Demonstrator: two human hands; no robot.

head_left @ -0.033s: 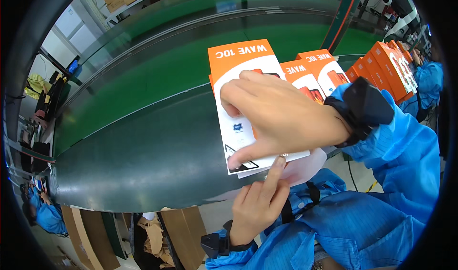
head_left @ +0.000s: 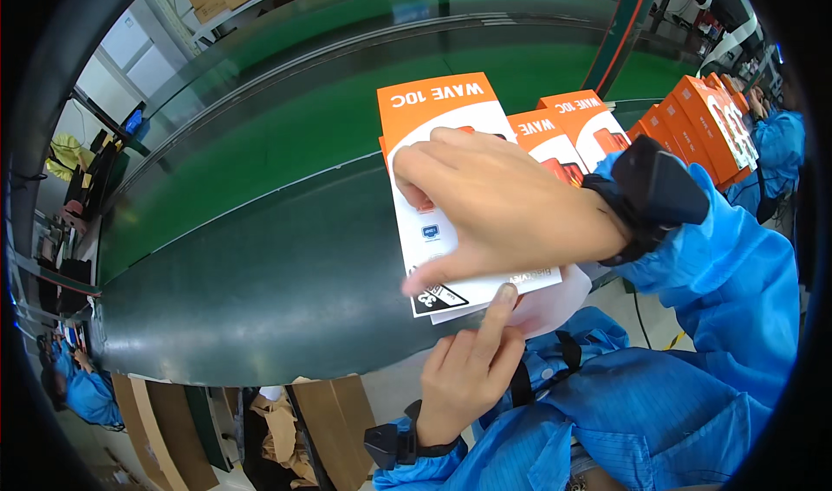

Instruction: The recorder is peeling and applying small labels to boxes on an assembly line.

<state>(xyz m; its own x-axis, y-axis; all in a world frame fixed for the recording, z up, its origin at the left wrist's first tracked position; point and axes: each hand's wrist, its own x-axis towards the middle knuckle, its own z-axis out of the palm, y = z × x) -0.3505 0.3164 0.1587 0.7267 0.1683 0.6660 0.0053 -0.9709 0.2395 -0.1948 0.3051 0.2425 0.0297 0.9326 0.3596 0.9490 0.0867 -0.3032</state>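
A white and orange phone box [head_left: 433, 110] lies on top of a stack at the bench's near edge, its print upside down to me. Spread across its top face is my right hand [head_left: 511, 201], fingers bent and thumb stretched out beside a black-and-white triangular label [head_left: 440, 299] in the near left corner. My left hand [head_left: 472, 365] is below the box's near edge, its index finger stretched out with the tip at that edge. Its other fingers curl in and the thumb is hidden. A translucent sheet [head_left: 559, 307] pokes out beneath the box, next to my left fingers.
More phone boxes [head_left: 598, 136] stand right of the stack, with piled orange boxes [head_left: 693, 131] beyond. The dark bench top [head_left: 260, 292] stretches left beside a green conveyor belt [head_left: 217, 175]. An upright post [head_left: 620, 36] rises behind. Cardboard [head_left: 334, 422] is below; co-workers [head_left: 87, 396] sit at both sides.
My right hand has shifted slightly left, and its thumb has moved up off the triangular label, uncovering it and print along the near edge. My left hand has hardly moved.
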